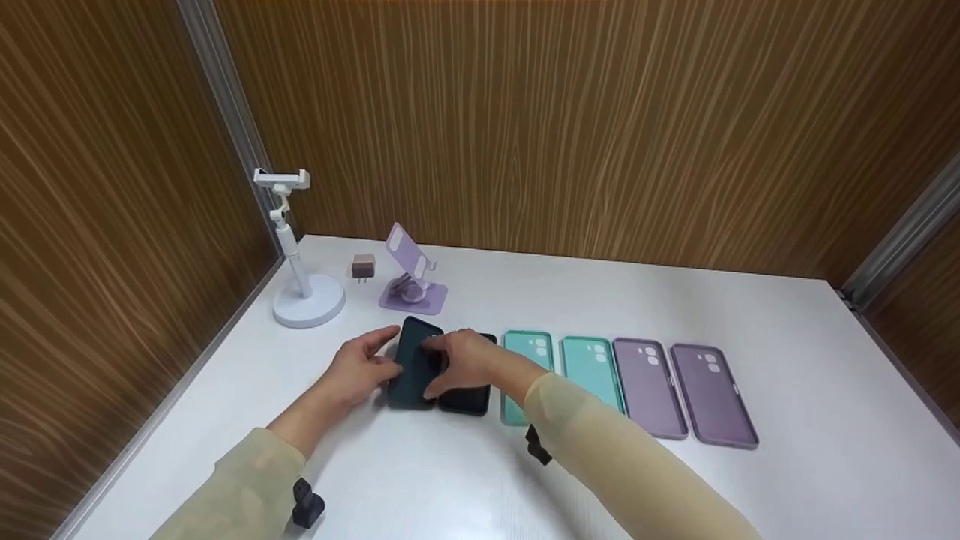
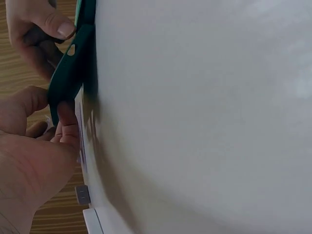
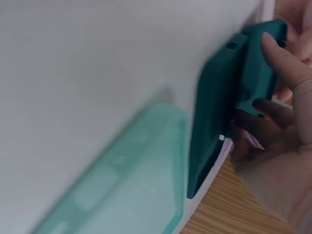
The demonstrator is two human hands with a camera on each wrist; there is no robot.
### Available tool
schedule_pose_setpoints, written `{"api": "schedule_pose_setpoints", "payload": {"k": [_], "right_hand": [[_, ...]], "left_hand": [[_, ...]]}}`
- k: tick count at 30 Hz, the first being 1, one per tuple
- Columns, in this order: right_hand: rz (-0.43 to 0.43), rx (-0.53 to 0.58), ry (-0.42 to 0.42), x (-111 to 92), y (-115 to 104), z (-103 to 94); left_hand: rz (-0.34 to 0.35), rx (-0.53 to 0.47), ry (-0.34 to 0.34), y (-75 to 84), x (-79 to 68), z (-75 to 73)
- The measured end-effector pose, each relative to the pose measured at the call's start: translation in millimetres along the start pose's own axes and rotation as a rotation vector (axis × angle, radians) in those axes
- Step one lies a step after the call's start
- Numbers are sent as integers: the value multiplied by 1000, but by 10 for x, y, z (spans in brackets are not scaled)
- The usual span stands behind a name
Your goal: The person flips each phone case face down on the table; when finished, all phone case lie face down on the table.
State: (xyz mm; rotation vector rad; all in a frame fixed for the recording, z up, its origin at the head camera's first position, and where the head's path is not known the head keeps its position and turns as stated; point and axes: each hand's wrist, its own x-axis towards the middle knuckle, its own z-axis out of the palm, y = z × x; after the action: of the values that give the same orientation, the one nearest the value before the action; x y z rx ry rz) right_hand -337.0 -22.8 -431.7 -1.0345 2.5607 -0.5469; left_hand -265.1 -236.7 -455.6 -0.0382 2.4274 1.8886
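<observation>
A dark green phone case (image 1: 412,367) lies hollow side up at the left end of a row of cases. My left hand (image 1: 352,369) pinches its left edge, and the case stands tilted in the left wrist view. Over its right side reaches my right hand (image 1: 469,360), thumb and fingers spread apart with the tips at the case's inner face and edge. In the right wrist view the thumb (image 3: 280,53) lies across this case. Beside it, partly under the right hand, is a second dark case (image 1: 466,397).
Rightward in the row lie two mint green cases (image 1: 589,367) and two purple cases (image 1: 649,394). Behind stand a purple phone stand (image 1: 409,259), a small plug adapter (image 1: 363,265) and a white stand (image 1: 309,300) with a round base. Wood-grain panels (image 1: 525,127) enclose the white table (image 1: 420,480).
</observation>
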Motion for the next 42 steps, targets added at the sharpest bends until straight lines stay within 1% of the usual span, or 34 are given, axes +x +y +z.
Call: {"api": "schedule_pose_setpoints", "payload": {"k": [7, 12, 15, 19, 23, 26, 29, 31, 34, 42], "right_hand": [[94, 206, -17, 53, -5, -76], [92, 334, -20, 48, 19, -98], [90, 437, -14, 24, 54, -106], [108, 594, -22, -15, 95, -111], [133, 729, -39, -41, 127, -105], [133, 873, -54, -39, 151, -78], [127, 1032, -69, -41, 168, -45], [126, 1116, -72, -49, 173, -29], [133, 1196, -63, -66, 173, -17], [159, 1328, -19, -114, 155, 1]], "left_hand": [[-27, -16, -13, -7, -10, -24], [-10, -36, -14, -20, 0, -37], [0, -52, -11, -16, 9, -31], [10, -98, -32, -8, 15, -29], [20, -156, -70, -20, 42, -27], [7, -207, -96, -22, 62, -18], [-24, -254, -116, -8, 71, -3], [-43, -274, -131, -1, 79, 5], [-66, -296, -155, 3, 92, 17], [-76, -343, -238, -3, 122, 32]]}}
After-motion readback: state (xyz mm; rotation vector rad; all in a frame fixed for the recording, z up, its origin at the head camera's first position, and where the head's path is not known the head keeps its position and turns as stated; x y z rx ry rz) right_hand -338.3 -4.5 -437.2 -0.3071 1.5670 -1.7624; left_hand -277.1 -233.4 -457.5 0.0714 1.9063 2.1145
